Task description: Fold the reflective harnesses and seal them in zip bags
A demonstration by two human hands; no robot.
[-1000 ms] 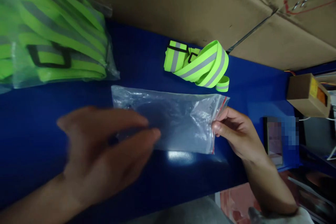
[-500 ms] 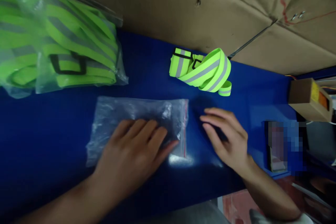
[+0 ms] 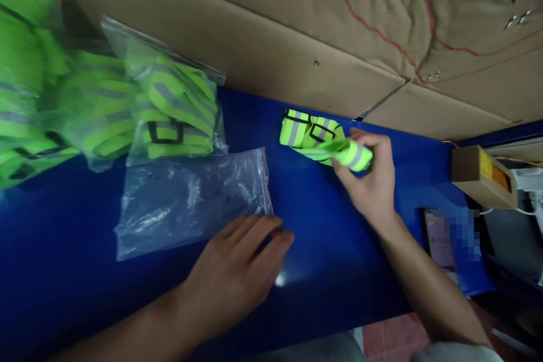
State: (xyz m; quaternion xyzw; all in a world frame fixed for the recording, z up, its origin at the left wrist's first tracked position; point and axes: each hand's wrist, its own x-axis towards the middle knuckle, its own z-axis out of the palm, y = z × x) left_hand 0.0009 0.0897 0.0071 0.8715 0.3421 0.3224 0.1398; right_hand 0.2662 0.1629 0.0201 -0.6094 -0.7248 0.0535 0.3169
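Note:
A neon-yellow reflective belt [image 3: 294,131] with grey stripes and black buckles lies bundled on the blue tabletop. My right hand [image 3: 373,175] pinches its looped near end between thumb and fingers, lifting that loop a little. To the left, a flat clear zip-lock bag [image 3: 186,192] with a red line along its opening rests on the table. My left hand [image 3: 250,254] hovers at the bag's lower right corner, fingers loosely curled and thumb apart. Nothing shows in it, and whether its fingertips touch the bag is hidden.
Several clear bags packed with reflective belts [image 3: 180,104] are lined up at the left. Brown cardboard [image 3: 271,51] borders the blue tabletop [image 3: 322,271] at the back. On the right are a small cardboard box [image 3: 470,175] and a phone-like device [image 3: 439,237], partly blurred out.
My right hand has moved forward and taken hold of the belt's loop. My left hand has slid off the middle of the bag to its corner. The view has shifted.

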